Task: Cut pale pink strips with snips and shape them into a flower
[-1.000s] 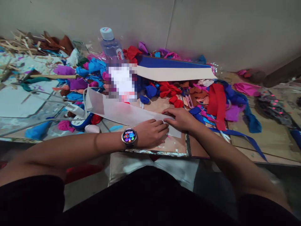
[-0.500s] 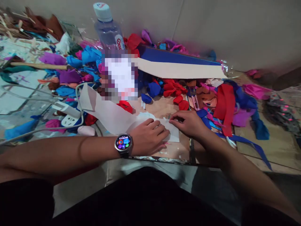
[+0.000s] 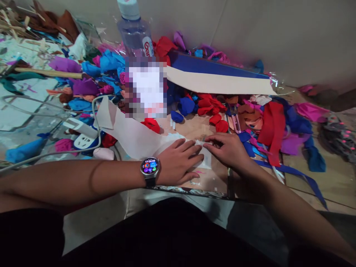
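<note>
A long white strip (image 3: 136,139) curves across the brown work board (image 3: 211,183), its left end folded up. My left hand (image 3: 179,161), below a wristwatch (image 3: 150,168), lies flat on the strip with its fingers spread. At the strip's right part, my right hand (image 3: 222,146) has thumb and forefinger pinched together on its upper edge. Whether a small piece sits between those fingertips is hard to make out. Just behind the hands are a red piece (image 3: 151,125) and a blue piece (image 3: 177,116).
A bottle (image 3: 136,35) stands behind a blurred bright rectangle (image 3: 148,89). A cream strip (image 3: 222,84) lies at the back. Crumpled colored pieces, a power strip (image 3: 85,141) with a cable, and a wooden-handled tool (image 3: 48,72) are on the left; a red strip (image 3: 271,131) is on the right.
The view has shifted slightly, so most things sit a little further right. My left hand's fingers are more spread, and my right hand's fingertips are lower on the white strip.
</note>
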{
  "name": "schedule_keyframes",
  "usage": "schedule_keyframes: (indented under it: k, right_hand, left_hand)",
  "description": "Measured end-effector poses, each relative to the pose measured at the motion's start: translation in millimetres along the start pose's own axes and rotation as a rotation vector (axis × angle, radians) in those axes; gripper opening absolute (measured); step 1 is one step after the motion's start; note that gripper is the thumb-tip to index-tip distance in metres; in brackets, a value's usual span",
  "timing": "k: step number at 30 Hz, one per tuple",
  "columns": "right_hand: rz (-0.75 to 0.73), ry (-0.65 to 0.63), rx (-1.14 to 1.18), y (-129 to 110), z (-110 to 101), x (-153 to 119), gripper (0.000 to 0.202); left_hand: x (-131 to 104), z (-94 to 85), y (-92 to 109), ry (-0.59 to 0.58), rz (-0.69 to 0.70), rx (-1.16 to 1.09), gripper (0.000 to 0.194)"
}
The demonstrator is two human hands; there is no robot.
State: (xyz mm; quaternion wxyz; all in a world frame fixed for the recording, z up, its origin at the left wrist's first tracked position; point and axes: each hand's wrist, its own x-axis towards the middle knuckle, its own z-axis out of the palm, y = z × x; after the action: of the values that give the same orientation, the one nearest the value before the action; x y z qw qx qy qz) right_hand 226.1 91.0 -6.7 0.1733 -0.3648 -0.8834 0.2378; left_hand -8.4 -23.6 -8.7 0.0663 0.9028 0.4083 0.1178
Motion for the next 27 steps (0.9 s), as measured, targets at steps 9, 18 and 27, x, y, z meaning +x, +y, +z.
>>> schedule_keyframes:
  k: [9, 18, 27]
  right_hand:
    - [0.007, 0.024, 0.064, 1.9, 3.5, -1.0, 0.012]
    - [0.027, 0.002, 0.054, -0.3, -1.1, -0.2, 0.016]
    - [-0.066, -0.016, 0.129, 4.0, -0.7, -0.9, 0.022]
  left_hand:
    - [-0.1, -0.5, 1.2, -0.001, -0.026, 0.02, 0.058]
    - [1.5, -1.7, 2.5, -0.013, -0.082, 0.04, 0.057]
    - [0.5, -0.1, 2.8, -0.019, -0.093, 0.052, 0.057]
